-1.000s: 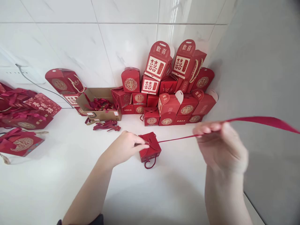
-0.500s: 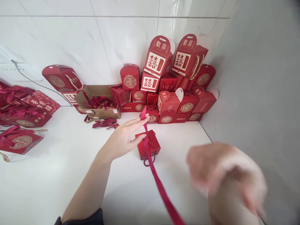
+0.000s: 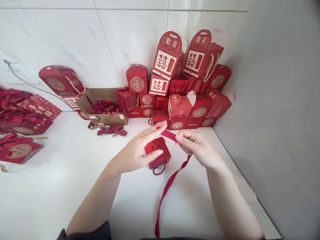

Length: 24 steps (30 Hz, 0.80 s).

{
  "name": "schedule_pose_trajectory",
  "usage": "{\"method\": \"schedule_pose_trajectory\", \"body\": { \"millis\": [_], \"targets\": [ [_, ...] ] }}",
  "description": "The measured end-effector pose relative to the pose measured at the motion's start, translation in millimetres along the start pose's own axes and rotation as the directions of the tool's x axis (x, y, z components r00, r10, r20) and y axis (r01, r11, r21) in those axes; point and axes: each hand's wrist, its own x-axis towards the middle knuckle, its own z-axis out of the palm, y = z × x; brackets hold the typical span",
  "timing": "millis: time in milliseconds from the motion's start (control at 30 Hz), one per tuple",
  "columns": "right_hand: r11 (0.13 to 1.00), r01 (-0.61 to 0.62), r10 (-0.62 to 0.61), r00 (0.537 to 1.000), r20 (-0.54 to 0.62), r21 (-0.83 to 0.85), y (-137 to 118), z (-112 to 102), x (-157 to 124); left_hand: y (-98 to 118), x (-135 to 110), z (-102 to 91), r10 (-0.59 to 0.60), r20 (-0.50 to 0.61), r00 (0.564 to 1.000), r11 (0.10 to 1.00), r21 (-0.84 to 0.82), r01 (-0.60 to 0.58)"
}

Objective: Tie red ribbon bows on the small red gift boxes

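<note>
Right hand (image 3: 197, 146) pinches red ribbon (image 3: 168, 135), the short span running left above the small red gift box (image 3: 158, 152). Box lies at the fingertips of left hand (image 3: 136, 151), nearer it than the right; left fingers extended, grip on ribbon unclear.

Left hand (image 3: 135, 154) covers top of small red box (image 3: 161, 160); box's lid and front partly hidden. Ribbon (image 3: 170, 196) hidden under right hand's (image 3: 197, 148) fingers (image 3: 183, 136); its path under left fingertips cannot be told. Lower ribbon reaches near bottom edge; cannot tell if cut off. Dark sleeve (image 3: 86, 231) cut off by bottom edge. Red bags (image 3: 23, 125) cut off by left edge. Small print on stacked boxes (image 3: 200, 112) too small to read. Ribbon scraps (image 3: 101, 107) in cardboard box (image 3: 107, 119) too tangled to count.
</note>
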Motion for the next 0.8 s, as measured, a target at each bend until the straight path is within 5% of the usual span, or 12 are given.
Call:
{"method": "schedule_pose_trajectory", "body": {
  "millis": [133,367,633,800],
  "targets": [
    [0.953,-0.081,0.091,0.996,0.020,-0.293,-4.0,-12.7,-0.3,-11.7,0.9,0.0,-0.192,-0.076,0.979,0.977,0.081,0.198],
    [0.835,-0.156,0.171,0.985,-0.021,-0.527,9.1,-7.6,7.1,-28.2,6.0,24.6,-0.400,0.146,0.905,0.895,0.273,0.352],
    [0.766,-0.157,0.167,0.985,-0.042,-0.623,12.0,-9.3,5.2,-34.2,7.9,23.0,-0.215,0.250,0.944,0.974,0.119,0.190],
    [0.751,-0.183,0.207,0.978,-0.037,-0.634,12.9,-11.2,3.4,-40.6,5.9,23.7,-0.204,0.259,0.944,0.978,0.103,0.183]
  ]
}}
